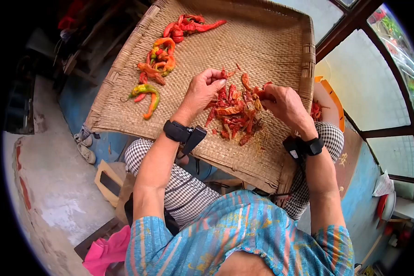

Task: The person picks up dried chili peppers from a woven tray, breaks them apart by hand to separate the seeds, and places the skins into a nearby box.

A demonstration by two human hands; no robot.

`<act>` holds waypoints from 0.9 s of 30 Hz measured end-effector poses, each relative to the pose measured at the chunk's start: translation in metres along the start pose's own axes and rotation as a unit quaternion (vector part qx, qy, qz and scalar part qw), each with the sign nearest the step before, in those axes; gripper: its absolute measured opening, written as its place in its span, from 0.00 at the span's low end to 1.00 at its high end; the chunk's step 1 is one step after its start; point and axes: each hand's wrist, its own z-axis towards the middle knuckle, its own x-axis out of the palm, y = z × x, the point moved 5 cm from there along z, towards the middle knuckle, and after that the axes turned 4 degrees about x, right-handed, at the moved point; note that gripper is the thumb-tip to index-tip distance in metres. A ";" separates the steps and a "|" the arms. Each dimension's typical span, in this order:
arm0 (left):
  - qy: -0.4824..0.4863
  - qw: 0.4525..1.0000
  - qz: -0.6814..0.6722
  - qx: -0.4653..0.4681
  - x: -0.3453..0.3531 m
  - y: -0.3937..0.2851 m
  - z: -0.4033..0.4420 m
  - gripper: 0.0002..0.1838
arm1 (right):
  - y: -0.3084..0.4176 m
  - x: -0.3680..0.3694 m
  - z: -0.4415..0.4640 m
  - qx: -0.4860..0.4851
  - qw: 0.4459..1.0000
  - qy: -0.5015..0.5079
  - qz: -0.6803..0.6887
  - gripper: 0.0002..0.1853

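Observation:
My left hand (203, 92) is closed in a pinch, thumb against fingertips, on a thin piece of dried red chili pepper (231, 72). To its right, my right hand (287, 105) is curled with the fingers turned inward. A red chili pepper (261, 94) pokes out of its fingertips. Below and between both hands lies a pile of torn dried chili peppers (233, 110), with loose pale seeds (261, 138) scattered at its lower right. All of this sits on a square woven tray (198, 60) resting over my knees.
Whole red chilies (188, 28), orange ones (165, 55) and a green-yellow one (149, 94) line the tray's left side. Beyond its right rim stands an orange-edged container (329, 99) with red chilies. A glass-paned window (368, 83) is at right; a pink cloth (108, 250) lies lower left.

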 end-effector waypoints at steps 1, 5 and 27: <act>-0.001 1.000 -0.001 0.004 -0.001 0.000 0.001 0.08 | -0.002 -0.005 0.000 0.016 0.999 -0.002 0.030 0.08; -0.018 0.940 -0.329 -0.085 -0.004 0.020 -0.002 0.09 | -0.007 -0.029 -0.004 0.025 0.984 -0.094 0.149 0.08; 0.009 0.966 -0.229 -0.120 0.008 0.018 -0.008 0.09 | -0.157 -0.094 -0.064 0.237 0.918 -0.291 -0.128 0.09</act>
